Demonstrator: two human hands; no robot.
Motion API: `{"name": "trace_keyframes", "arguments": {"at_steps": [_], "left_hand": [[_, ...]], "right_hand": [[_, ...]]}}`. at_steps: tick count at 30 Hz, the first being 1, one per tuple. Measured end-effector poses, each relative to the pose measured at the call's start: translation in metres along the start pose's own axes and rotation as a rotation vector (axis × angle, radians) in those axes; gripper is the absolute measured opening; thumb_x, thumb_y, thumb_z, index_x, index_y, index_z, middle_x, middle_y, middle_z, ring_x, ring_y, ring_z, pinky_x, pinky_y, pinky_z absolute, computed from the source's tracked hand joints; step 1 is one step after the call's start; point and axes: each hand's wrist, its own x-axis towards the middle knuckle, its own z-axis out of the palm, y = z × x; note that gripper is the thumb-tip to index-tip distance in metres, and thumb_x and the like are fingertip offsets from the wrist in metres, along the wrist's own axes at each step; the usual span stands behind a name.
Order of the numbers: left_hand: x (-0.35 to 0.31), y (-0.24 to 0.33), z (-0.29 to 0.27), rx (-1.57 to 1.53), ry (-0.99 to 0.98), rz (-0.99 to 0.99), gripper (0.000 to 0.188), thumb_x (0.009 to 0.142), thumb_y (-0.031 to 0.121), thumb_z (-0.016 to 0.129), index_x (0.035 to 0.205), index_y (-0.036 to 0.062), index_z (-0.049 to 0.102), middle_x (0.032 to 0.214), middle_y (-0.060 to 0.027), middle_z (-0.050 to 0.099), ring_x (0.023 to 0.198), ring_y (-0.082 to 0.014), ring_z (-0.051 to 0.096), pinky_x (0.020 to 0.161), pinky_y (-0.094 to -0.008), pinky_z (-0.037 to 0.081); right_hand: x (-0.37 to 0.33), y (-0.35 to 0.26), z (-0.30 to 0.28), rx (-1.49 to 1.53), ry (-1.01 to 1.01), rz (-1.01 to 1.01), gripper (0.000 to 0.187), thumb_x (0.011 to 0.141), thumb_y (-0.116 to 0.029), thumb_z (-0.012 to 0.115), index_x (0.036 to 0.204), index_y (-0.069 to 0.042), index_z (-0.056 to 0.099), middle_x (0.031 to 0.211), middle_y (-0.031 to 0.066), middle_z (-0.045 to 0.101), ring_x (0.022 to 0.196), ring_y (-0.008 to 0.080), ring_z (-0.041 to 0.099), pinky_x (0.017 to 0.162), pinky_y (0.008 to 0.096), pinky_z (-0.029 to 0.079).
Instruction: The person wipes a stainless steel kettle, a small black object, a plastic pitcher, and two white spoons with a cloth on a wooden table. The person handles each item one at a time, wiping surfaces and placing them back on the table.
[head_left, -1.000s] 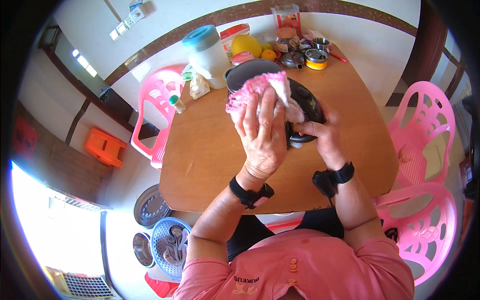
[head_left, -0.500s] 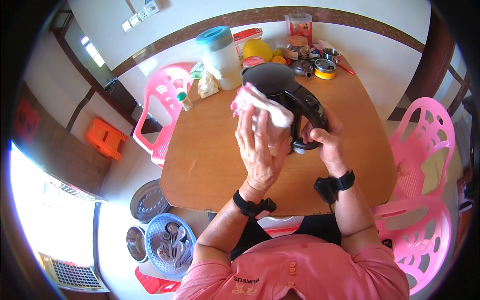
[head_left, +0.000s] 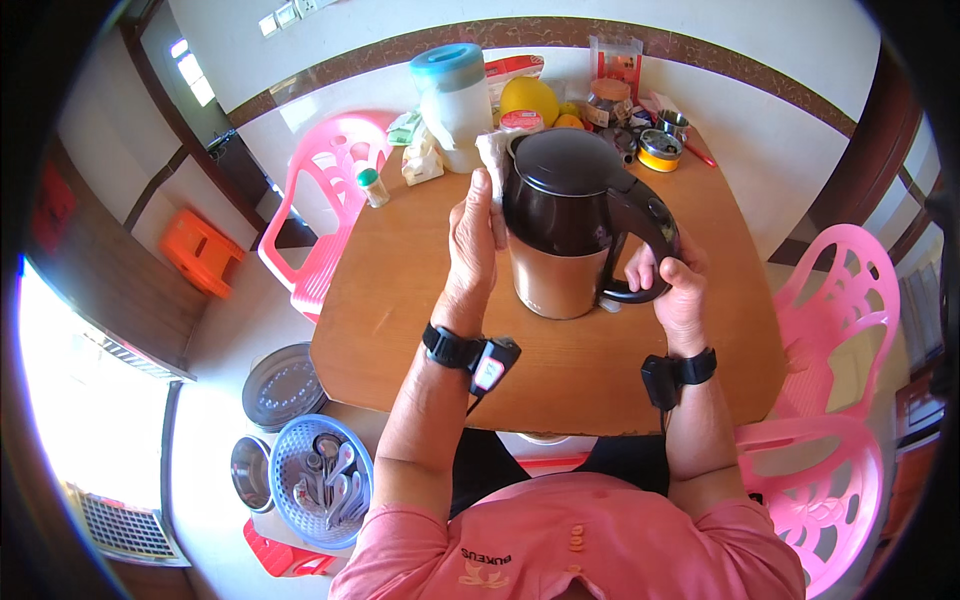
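Observation:
An electric kettle (head_left: 560, 215) with a dark brown top and a bronze-coloured lower body stands or hovers just over the wooden table; which one, I cannot tell. My right hand (head_left: 680, 290) is closed round its black handle, thumb at the lower part. Along the kettle's left side, my left hand (head_left: 473, 245) presses a pale cloth (head_left: 493, 152) against the dark wall. The thumb points up; the other fingers are mostly hidden behind the cloth and hand.
At the table's (head_left: 400, 330) back stand a blue-lidded jug (head_left: 450, 105), a yellow round fruit (head_left: 528, 98), jars and a yellow-banded tin (head_left: 659, 150). A green-capped shaker (head_left: 372, 187) is at left. Pink chairs (head_left: 835, 310) flank the table; a blue basket (head_left: 320, 480) holds several spoons.
The kettle has turned from tilted to upright, showing its bronze body. My left hand with the cloth has moved from its front to its left side. My right hand keeps the handle.

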Motion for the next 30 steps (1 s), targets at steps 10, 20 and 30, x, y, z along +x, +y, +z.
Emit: {"name": "trace_keyframes", "arguments": {"at_steps": [10, 20, 30], "left_hand": [[-0.016, -0.064, -0.006, -0.249, -0.031, -0.281, 0.056, 0.107, 0.055, 0.037, 0.085, 0.0099, 0.061, 0.052, 0.0063, 0.037, 0.047, -0.0061, 0.029, 0.047, -0.0224, 0.025], [-0.031, -0.047, 0.006, -0.506, -0.164, -0.051, 0.06, 0.106, 0.052, 0.037, 0.121, 0.0015, 0.064, 0.088, -0.001, 0.064, 0.064, -0.0076, 0.047, 0.055, -0.0222, 0.034], [-0.042, -0.051, 0.021, -0.157, -0.155, -0.287, 0.054, 0.106, 0.045, 0.047, 0.109, -0.0028, 0.071, 0.086, -0.001, 0.068, 0.074, -0.0075, 0.054, 0.064, -0.0241, 0.044]], "right_hand": [[0.013, 0.016, -0.034, -0.254, 0.393, -0.094, 0.05, 0.099, -0.05, 0.057, 0.113, -0.002, 0.067, 0.091, 0.0051, 0.068, 0.085, 0.0157, 0.061, 0.082, 0.0308, 0.048], [0.01, 0.04, -0.04, -0.412, 0.457, 0.083, 0.048, 0.105, -0.044, 0.05, 0.129, -0.003, 0.061, 0.127, 0.008, 0.063, 0.115, 0.0187, 0.058, 0.099, 0.0335, 0.045], [-0.017, 0.054, -0.035, -0.396, 0.482, 0.183, 0.043, 0.104, -0.039, 0.053, 0.128, -0.003, 0.06, 0.124, 0.008, 0.065, 0.112, 0.0183, 0.059, 0.096, 0.0326, 0.047]]}}
